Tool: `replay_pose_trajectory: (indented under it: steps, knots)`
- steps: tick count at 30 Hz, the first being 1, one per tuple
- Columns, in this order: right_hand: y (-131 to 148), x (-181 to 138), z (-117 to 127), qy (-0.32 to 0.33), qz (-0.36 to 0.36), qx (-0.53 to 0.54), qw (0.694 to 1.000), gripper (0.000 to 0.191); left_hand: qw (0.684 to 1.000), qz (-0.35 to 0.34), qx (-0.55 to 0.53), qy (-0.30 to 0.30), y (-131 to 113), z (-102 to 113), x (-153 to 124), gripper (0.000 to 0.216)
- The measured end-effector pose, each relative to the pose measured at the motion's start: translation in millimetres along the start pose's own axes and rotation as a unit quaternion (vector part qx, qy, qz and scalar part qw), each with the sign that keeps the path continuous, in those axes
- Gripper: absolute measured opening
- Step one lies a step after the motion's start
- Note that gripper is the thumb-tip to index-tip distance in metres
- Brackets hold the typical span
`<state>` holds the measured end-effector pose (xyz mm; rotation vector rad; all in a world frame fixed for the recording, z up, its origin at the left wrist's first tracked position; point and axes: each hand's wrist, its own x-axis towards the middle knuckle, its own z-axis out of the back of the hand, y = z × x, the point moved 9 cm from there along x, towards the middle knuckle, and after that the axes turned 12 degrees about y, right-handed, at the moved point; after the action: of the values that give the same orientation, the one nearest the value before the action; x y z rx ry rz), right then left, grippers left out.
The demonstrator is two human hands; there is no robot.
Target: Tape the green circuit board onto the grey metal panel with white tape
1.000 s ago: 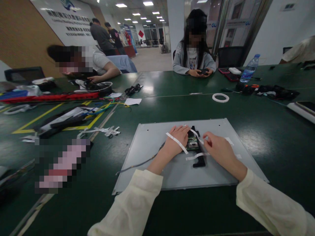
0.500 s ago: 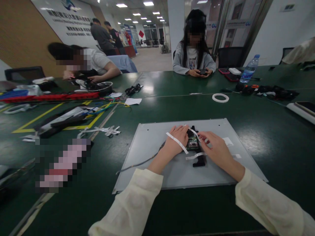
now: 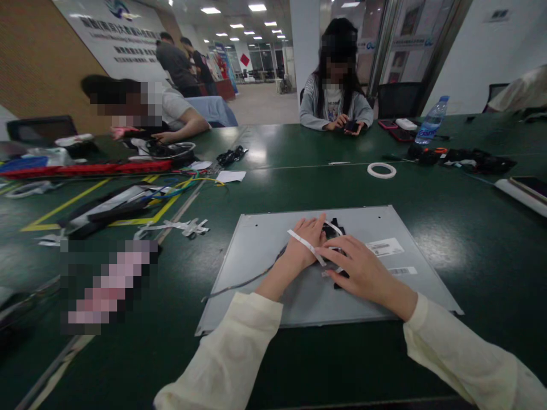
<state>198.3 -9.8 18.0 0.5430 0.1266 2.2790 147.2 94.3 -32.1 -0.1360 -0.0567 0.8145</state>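
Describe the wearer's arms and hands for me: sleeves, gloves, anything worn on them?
The left hand and right hand are both bare, with no gloves, and no ring or watch shows. The left sleeve and right sleeve are long, loose, cream-coloured fabric, creased and reaching the wrists. A white tape strip lies across the back of the left hand.

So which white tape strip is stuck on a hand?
The tape strip across the left hand; the other strips lie on the panel and table.
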Motion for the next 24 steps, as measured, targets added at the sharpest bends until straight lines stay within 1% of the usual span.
replay_pose_trajectory:
  steps: [3, 6, 9, 13, 19, 24]
  knots:
    - [3, 1, 5, -0.030, 0.007, -0.029, 0.999, 0.030, 1.000, 0.000, 0.002, -0.011, 0, 0, 0, 0.044]
    - [2, -1, 11, -0.071, 0.017, -0.031, 0.997, 0.021, 1.000, -0.007, 0.005, -0.026, -2, 2, -2, 0.045]
    - [1, -6, 16, -0.096, 0.025, -0.024, 0.995, 0.021, 0.999, -0.014, 0.009, -0.035, -4, 4, -4, 0.044]
    - [0, -9, 19, -0.110, 0.027, -0.006, 0.994, 0.021, 0.999, -0.016, 0.017, -0.041, -5, 5, -5, 0.043]
    - [-11, -13, 19, -0.134, -0.013, 0.024, 0.991, 0.017, 0.998, -0.024, 0.020, -0.046, -7, 6, -7, 0.044]
    - [-17, -16, 20, -0.163, -0.042, 0.049, 0.985, 0.015, 0.999, -0.011, 0.017, -0.042, -6, 6, -7, 0.045]
